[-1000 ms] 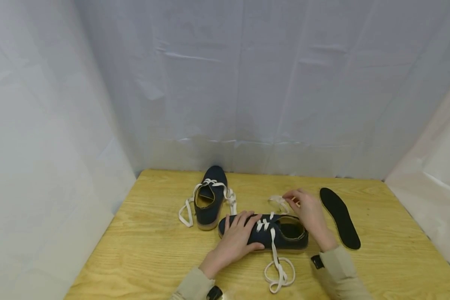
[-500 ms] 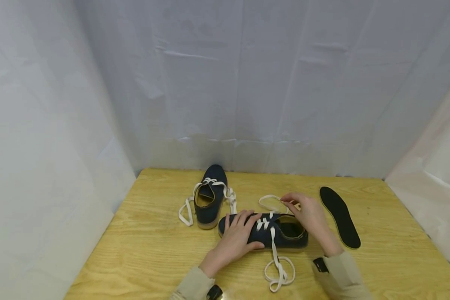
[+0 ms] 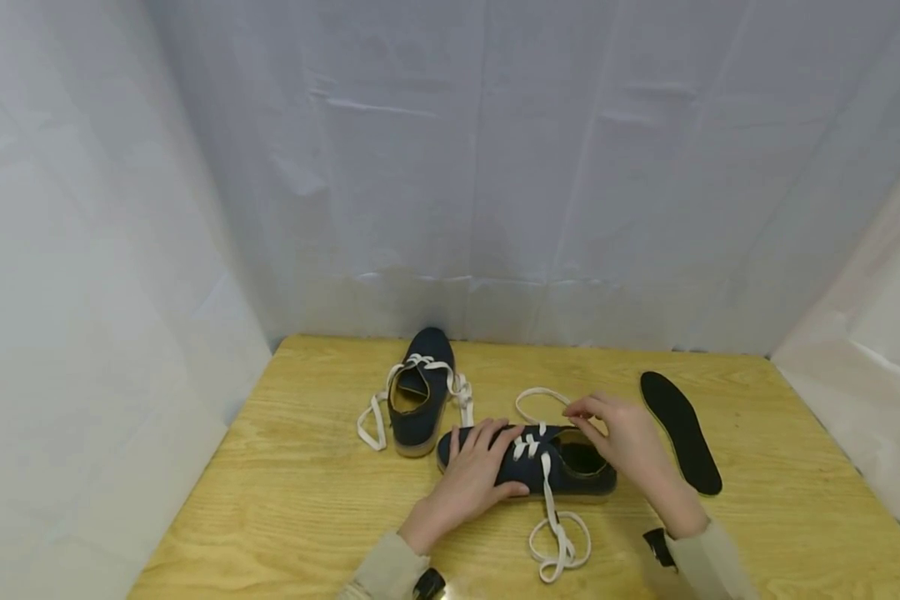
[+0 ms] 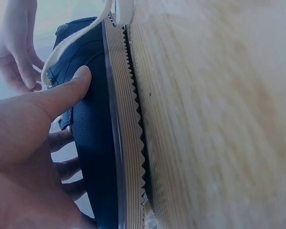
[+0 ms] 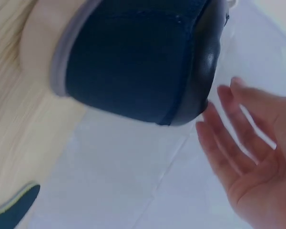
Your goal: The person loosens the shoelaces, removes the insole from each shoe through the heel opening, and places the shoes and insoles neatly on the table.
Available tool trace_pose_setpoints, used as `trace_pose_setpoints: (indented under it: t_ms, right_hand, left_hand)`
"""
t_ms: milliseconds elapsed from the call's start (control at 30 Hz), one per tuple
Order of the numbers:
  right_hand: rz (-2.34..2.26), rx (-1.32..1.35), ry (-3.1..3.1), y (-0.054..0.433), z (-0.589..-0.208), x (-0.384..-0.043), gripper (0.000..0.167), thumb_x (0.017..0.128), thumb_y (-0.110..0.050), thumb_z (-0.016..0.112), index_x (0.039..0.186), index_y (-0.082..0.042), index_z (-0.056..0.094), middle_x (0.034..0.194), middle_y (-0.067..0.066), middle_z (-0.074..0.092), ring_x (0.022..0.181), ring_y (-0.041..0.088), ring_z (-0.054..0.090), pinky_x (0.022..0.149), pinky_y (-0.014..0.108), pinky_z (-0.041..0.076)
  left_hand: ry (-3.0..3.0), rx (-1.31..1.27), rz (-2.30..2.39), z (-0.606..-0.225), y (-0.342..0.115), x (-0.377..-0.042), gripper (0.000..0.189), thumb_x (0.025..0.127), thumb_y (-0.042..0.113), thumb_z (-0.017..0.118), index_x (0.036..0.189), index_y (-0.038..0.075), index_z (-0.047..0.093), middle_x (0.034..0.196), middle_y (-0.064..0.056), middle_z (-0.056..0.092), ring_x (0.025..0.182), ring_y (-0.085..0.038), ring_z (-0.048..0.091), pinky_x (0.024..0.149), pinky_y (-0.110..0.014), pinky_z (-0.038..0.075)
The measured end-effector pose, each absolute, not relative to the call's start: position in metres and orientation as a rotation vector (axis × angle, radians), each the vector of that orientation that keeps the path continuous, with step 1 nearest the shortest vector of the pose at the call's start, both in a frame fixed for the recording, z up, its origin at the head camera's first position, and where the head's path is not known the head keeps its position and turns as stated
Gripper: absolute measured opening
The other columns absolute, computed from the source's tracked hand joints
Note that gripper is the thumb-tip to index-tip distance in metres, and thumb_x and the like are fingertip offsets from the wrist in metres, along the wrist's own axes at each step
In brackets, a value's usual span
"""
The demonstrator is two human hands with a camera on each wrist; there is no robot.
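A navy canvas sneaker (image 3: 506, 479) lies sideways across the table, toe to the left, with white laces through its eyelets. My left hand (image 3: 468, 479) grips its toe half, thumb on the near side and fingers over the top, as the left wrist view shows. At the shoe's opening, my right hand (image 3: 626, 437) has thumb and forefinger close together at the end of the far shoelace (image 3: 532, 392); the pinched bit itself is hidden. In the right wrist view the fingertips (image 5: 236, 82) are beside the heel collar. The near shoelace (image 3: 558, 533) hangs over the side into loose loops.
A second navy sneaker (image 3: 420, 421), its white laces loose on both sides, stands behind to the left, toe towards the back. A black insole (image 3: 682, 433) lies on the wooden table (image 3: 285, 492) at right. White sheeting (image 3: 510, 167) encloses the back and sides.
My right hand has shifted slightly down and right, nearer the shoe's opening. The far shoelace, blurred at first, now lies in a curved loop. My left hand stays on the toe half.
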State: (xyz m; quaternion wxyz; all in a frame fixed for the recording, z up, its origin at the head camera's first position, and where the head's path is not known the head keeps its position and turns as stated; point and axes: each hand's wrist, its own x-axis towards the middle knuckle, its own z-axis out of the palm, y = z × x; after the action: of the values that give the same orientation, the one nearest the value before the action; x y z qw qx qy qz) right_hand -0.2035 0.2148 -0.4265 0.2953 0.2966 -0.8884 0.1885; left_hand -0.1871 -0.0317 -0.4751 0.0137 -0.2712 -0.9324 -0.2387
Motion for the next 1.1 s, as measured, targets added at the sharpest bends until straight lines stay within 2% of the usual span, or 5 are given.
trace_pose_setpoints:
  t_ms: [300,500,667,900,1100]
  right_hand:
    - [0.259,0.997,-2.491,0.218,-0.433,-0.188,0.020,0.077,-0.003,0.087,0.091,-0.013,0.076,0.090,0.001,0.071,0.080,0.017,0.070,0.068,0.029,0.059]
    - [0.005,1.038,-2.460,0.217,-0.440,-0.187,0.017,0.076,-0.005,0.088,0.082,-0.013,0.075,0.084,0.000,0.069,0.074,0.016,0.064,0.065,0.030,0.056]
    - [-0.077,1.035,-2.493,0.215,-0.444,-0.186,0.015,0.076,-0.007,0.087,0.077,-0.014,0.074,0.080,-0.003,0.068,0.071,0.014,0.057,0.065,0.031,0.052]
    - [-0.159,0.990,-2.470,0.208,-0.442,-0.184,0.018,0.070,-0.001,0.088,0.070,-0.010,0.072,0.075,0.000,0.066,0.069,0.017,0.056,0.063,0.032,0.051]
    - [-0.220,0.929,-2.438,0.201,-0.447,-0.183,0.016,0.071,0.002,0.085,0.071,-0.009,0.073,0.079,0.003,0.066,0.077,0.022,0.059,0.068,0.036,0.052]
  left_hand:
    - [-2.901,-0.851,-0.744,-0.474,-0.032,-0.187,0.077,0.089,0.049,0.072,0.155,0.023,0.040,0.159,-0.010,0.035,0.148,-0.036,0.029,0.115,-0.073,0.016]
    - [-2.901,-0.850,-0.745,-0.475,-0.031,-0.187,0.077,0.090,0.048,0.073,0.155,0.023,0.041,0.158,-0.010,0.036,0.149,-0.035,0.030,0.115,-0.073,0.016]
    - [-2.890,-0.858,-0.748,-0.476,-0.031,-0.187,0.076,0.090,0.047,0.072,0.154,0.022,0.041,0.158,-0.011,0.037,0.148,-0.035,0.031,0.115,-0.073,0.017]
    - [-2.891,-0.861,-0.765,-0.477,-0.030,-0.186,0.076,0.090,0.047,0.073,0.154,0.022,0.042,0.157,-0.010,0.037,0.148,-0.035,0.030,0.114,-0.073,0.017]
    - [-2.885,-0.855,-0.752,-0.478,-0.031,-0.188,0.077,0.088,0.047,0.074,0.154,0.022,0.042,0.157,-0.010,0.038,0.147,-0.034,0.031,0.114,-0.073,0.017]
